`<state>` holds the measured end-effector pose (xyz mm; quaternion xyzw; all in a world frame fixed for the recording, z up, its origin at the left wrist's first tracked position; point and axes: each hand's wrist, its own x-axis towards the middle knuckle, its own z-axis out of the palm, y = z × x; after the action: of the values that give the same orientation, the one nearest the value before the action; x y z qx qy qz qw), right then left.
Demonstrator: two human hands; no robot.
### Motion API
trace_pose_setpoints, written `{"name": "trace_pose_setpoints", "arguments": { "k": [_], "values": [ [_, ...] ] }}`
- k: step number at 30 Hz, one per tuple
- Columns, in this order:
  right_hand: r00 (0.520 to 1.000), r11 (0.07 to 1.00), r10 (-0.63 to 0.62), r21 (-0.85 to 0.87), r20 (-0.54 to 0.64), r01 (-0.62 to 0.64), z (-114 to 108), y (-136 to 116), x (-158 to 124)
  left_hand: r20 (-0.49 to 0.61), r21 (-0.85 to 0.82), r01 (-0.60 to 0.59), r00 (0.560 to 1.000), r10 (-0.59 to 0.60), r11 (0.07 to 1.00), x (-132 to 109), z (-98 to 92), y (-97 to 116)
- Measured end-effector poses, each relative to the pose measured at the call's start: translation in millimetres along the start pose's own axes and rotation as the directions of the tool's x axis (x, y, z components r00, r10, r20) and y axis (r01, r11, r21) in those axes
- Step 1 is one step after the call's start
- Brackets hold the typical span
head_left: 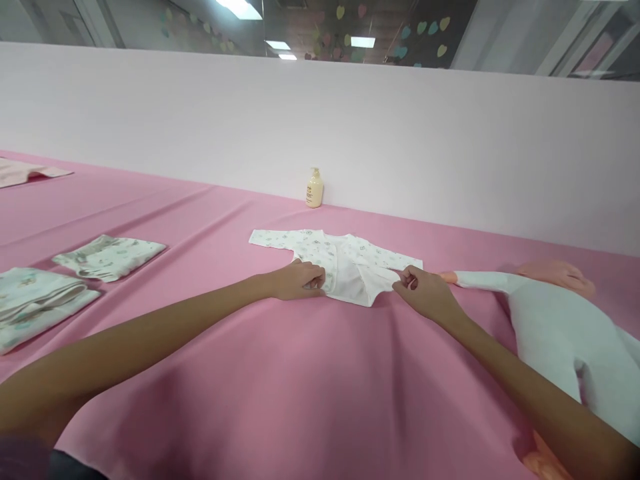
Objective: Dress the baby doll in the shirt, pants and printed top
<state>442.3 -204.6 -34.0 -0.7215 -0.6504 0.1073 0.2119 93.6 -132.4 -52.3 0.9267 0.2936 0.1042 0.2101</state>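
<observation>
A small white shirt (327, 252) with a pale, scattered print lies spread on the pink-covered table (280, 373). Its neckline is toward the far edge of the table, and its lower hem is toward the near edge. Both long sleeves extend sideways, roughly along the far edge. The front is open, so that a plain white area shows below the printed chest.

Across this pink-draped bench (300, 380) I see a small shirt (345, 257), two folded cloths (115, 257), a pump bottle (315, 191), a doll (545, 327) and pale fabric (20, 173).
</observation>
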Motion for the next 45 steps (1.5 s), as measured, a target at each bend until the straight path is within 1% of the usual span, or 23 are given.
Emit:
{"name": "trace_pose_setpoints", "arguments": {
  "k": [3, 4, 6, 8, 9, 10, 11, 13, 15, 17, 18, 19, 21, 24, 26, 28, 32, 34, 36, 38, 41, 43, 45],
  "values": [
    [0.999, 1.000, 0.011, -0.012, 0.038, -0.010, 3, 16, -8, 0.034, -0.129, 0.056, 0.998, -0.052, 0.990, 0, -1.9, -4],
    [0.999, 1.000, 0.006, -0.019, 0.052, -0.005, 3, 20, -11, 0.027, -0.165, 0.077, 0.997, -0.074, 0.983, -1, -1.8, -5],
    [0.997, 0.999, 0.000, -0.045, 0.079, 0.004, 4, 26, -16, -0.028, -0.230, 0.117, 0.991, -0.127, 0.966, -4, -0.5, -9],
    [0.995, 0.996, 0.004, -0.084, 0.099, 0.004, 3, 29, -20, -0.123, -0.306, 0.169, 0.969, -0.215, 0.937, -10, 0.8, -14],
    [0.995, 0.995, -0.001, -0.102, 0.102, 0.012, 3, 31, -21, -0.183, -0.341, 0.201, 0.944, -0.274, 0.918, -15, 0.8, -17],
    [0.995, 0.993, -0.012, -0.116, 0.101, 0.024, 3, 33, -22, -0.249, -0.364, 0.235, 0.908, -0.338, 0.901, -20, 0.2, -21],
    [0.995, 0.991, -0.025, -0.125, 0.099, 0.037, 3, 35, -22, -0.315, -0.372, 0.274, 0.861, -0.398, 0.887, -27, -1.1, -25],
    [0.994, 0.989, -0.051, -0.132, 0.093, 0.063, 2, 38, -22, -0.428, -0.357, 0.372, 0.750, -0.504, 0.857, -43, -5.3, -35],
    [0.993, 0.986, -0.076, -0.138, 0.095, 0.089, 0, 41, -23, -0.471, -0.334, 0.488, 0.654, -0.592, 0.806, -63, -10.2, -45],
    [0.991, 0.981, -0.097, -0.161, 0.095, 0.111, -2, 41, -23, -0.459, -0.312, 0.590, 0.592, -0.662, 0.744, -82, -14.1, -54],
    [0.991, 0.977, -0.107, -0.177, 0.085, 0.121, -3, 41, -23, -0.448, -0.293, 0.628, 0.576, -0.684, 0.721, -90, -15.4, -58],
    [0.990, 0.971, -0.122, -0.197, 0.068, 0.133, -3, 39, -22, -0.436, -0.268, 0.656, 0.570, -0.696, 0.705, -98, -16.2, -60],
    [0.983, 0.954, -0.184, -0.242, 0.002, 0.179, -3, 30, -21, -0.413, -0.227, 0.685, 0.576, -0.705, 0.693, -109, -16.8, -61],
    [0.941, 0.908, -0.333, -0.291, -0.066, 0.301, 4, 4, -16, -0.401, -0.246, 0.677, 0.580, -0.709, 0.693, -115, -16.4, -59],
    [0.917, 0.889, -0.397, -0.264, -0.041, 0.374, 12, -20, -7, -0.413, -0.298, 0.659, 0.563, -0.716, 0.690, -114, -16.2, -58],
    [0.900, 0.885, -0.435, -0.180, 0.007, 0.429, 25, -49, 9, -0.428, -0.328, 0.646, 0.549, -0.718, 0.689, -109, -16.3, -59],
    [0.850, 0.850, -0.526, -0.018, 0.043, 0.527, 57, -105, 61, -0.435, -0.286, 0.656, 0.561, -0.705, 0.699, -97, -16.8, -68],
    [0.807, 0.809, -0.587, 0.008, 0.062, 0.587, 74, -129, 94, -0.447, -0.239, 0.662, 0.575, -0.686, 0.711, -93, -16.8, -75],
    [0.760, 0.765, -0.641, 0.006, 0.110, 0.644, 88, -148, 128, -0.458, -0.198, 0.655, 0.596, -0.660, 0.729, -91, -16.5, -80],
    [0.726, 0.741, -0.656, -0.006, 0.206, 0.671, 99, -160, 159, -0.461, -0.181, 0.640, 0.615, -0.639, 0.747, -91, -15.8, -83],
    [0.695, 0.740, -0.622, -0.019, 0.361, 0.672, 109, -169, 198, -0.460, -0.218, 0.604, 0.629, -0.626, 0.767, -92, -14.5, -84],
    [0.683, 0.742, -0.604, -0.024, 0.410, 0.670, 112, -171, 218, -0.445, -0.289, 0.569, 0.633, -0.634, 0.770, -92, -13.6, -84],
    [0.682, 0.742, -0.598, -0.030, 0.422, 0.670, 114, -171, 231, -0.433, -0.361, 0.527, 0.636, -0.639, 0.769, -92, -13.0, -84]
  ]
}}
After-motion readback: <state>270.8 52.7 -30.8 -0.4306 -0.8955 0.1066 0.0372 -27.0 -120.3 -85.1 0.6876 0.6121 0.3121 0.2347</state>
